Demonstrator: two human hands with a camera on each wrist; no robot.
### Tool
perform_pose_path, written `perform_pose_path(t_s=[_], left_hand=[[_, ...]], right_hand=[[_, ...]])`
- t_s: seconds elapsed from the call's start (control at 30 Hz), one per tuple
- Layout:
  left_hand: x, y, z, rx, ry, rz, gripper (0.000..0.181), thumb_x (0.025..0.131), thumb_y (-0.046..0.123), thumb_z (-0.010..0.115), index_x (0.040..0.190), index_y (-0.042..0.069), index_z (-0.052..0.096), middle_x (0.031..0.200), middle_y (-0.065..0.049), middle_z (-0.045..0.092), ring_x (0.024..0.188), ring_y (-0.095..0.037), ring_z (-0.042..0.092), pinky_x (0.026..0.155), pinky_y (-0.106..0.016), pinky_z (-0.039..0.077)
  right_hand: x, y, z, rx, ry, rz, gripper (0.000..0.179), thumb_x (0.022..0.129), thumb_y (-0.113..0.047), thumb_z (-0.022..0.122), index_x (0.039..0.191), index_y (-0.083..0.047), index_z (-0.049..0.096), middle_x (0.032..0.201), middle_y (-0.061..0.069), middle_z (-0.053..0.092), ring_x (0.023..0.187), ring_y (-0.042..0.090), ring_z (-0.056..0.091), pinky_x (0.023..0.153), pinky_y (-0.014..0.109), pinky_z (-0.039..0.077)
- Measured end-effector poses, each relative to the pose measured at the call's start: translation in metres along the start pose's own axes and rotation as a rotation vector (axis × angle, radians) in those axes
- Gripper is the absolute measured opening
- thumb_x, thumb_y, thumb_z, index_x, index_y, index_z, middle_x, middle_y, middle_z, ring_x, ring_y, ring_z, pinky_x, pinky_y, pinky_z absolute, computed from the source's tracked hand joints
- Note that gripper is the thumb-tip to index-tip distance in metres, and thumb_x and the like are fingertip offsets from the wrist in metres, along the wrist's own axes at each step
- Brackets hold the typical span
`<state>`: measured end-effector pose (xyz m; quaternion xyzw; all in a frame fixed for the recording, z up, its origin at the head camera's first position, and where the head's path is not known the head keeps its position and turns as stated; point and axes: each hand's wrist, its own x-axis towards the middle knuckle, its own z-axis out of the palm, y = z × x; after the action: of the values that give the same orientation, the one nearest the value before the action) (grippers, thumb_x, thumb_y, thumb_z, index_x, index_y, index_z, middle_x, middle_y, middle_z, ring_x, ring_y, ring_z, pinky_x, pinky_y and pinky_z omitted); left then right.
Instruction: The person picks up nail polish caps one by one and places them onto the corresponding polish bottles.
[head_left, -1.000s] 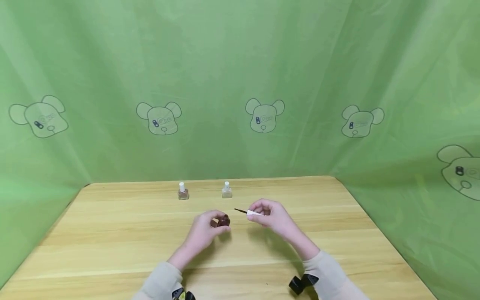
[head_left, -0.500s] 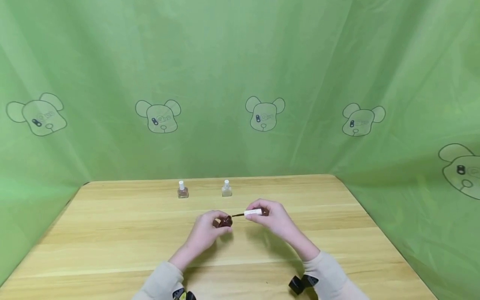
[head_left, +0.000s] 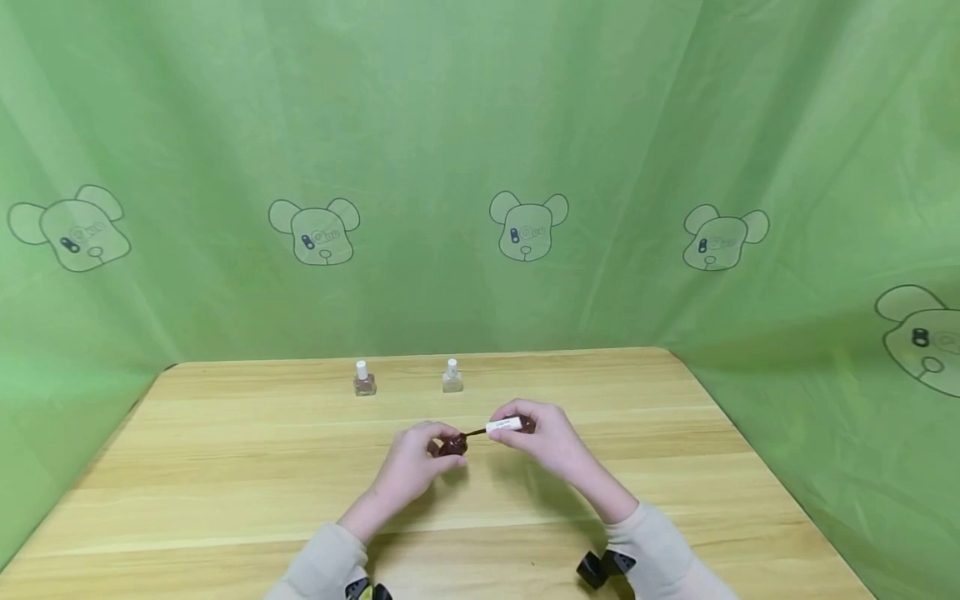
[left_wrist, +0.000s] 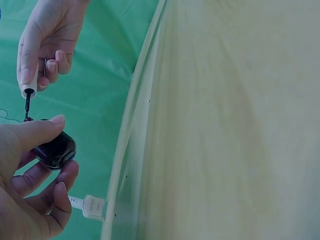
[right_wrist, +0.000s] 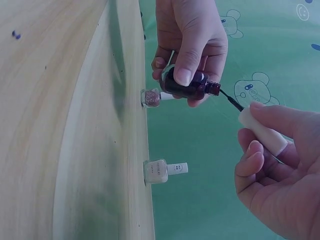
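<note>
My left hand [head_left: 408, 460] grips a small dark red nail polish bottle [right_wrist: 190, 85] between thumb and fingers, tilted with its uncapped neck toward my right hand. The right hand [head_left: 553, 440] pinches the bottle's white brush cap [right_wrist: 263, 131]. From that cap a thin dark brush [right_wrist: 235, 103] points at the bottle, its tip right at the mouth. In the left wrist view the dark bottle [left_wrist: 56, 151] sits under my thumb, with the brush [left_wrist: 27, 105] coming down to it from above. Both hands are raised over the wooden table [head_left: 247, 492].
Two capped nail polish bottles stand near the table's far edge: a pinkish bottle [head_left: 364, 384] at left and a clear, pale bottle [head_left: 452, 382] to its right. A green curtain [head_left: 420, 150] with bear-head outlines hangs behind the table and along its sides.
The right hand has brought the brush leftward and slightly down, from a gap beside the bottle to its mouth. My left hand has shifted slightly right with the bottle.
</note>
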<state>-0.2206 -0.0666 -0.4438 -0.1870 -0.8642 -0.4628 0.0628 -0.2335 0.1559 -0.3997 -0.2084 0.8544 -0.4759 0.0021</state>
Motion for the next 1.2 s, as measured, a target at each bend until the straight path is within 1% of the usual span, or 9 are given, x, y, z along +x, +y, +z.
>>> perform_pose_path(t_s=[0.23,0.47,0.67,0.9,1.2], left_hand=[[-0.001,0.002,0.001,0.0,-0.007,0.005,0.031,0.077,0.017,0.081,0.105,0.009,0.071,0.101,-0.005,0.073,0.075,-0.006,0.057,0.067,-0.017,0.049],[-0.002,0.003,0.004,0.005,-0.023,0.017,0.031,0.077,0.017,0.081,0.105,0.009,0.071,0.1,-0.006,0.072,0.076,-0.009,0.058,0.067,-0.017,0.05],[-0.002,0.003,0.006,-0.009,-0.049,0.022,0.031,0.078,0.017,0.08,0.106,0.007,0.071,0.102,-0.008,0.072,0.079,-0.011,0.059,0.069,-0.018,0.051],[-0.003,0.004,0.009,0.006,-0.061,0.022,0.029,0.078,0.018,0.08,0.105,0.009,0.071,0.102,-0.005,0.072,0.082,-0.009,0.058,0.072,-0.02,0.051],[-0.004,0.006,0.011,0.002,-0.061,0.05,0.028,0.079,0.017,0.079,0.105,0.009,0.072,0.1,-0.005,0.071,0.083,-0.009,0.059,0.073,-0.02,0.052]], right_hand=[[0.0,-0.001,0.001,-0.044,-0.002,-0.014,0.022,0.084,-0.021,0.075,0.101,-0.008,0.07,0.091,0.009,0.072,0.07,0.009,0.061,0.063,0.022,0.055],[-0.002,-0.004,0.001,-0.089,-0.01,-0.033,0.021,0.083,-0.022,0.075,0.099,-0.009,0.071,0.086,0.005,0.07,0.067,0.006,0.055,0.059,0.019,0.05],[-0.003,-0.005,0.004,-0.101,-0.013,-0.06,0.021,0.082,-0.022,0.076,0.098,-0.009,0.071,0.081,0.001,0.068,0.064,0.005,0.051,0.057,0.018,0.047],[-0.003,-0.003,0.01,-0.113,-0.038,-0.081,0.022,0.083,-0.024,0.076,0.1,-0.011,0.07,0.074,-0.003,0.062,0.061,0.004,0.047,0.055,0.017,0.043],[-0.004,-0.002,0.015,-0.122,-0.075,-0.072,0.019,0.084,-0.022,0.074,0.099,-0.011,0.071,0.073,-0.005,0.061,0.061,0.003,0.047,0.055,0.017,0.043]])
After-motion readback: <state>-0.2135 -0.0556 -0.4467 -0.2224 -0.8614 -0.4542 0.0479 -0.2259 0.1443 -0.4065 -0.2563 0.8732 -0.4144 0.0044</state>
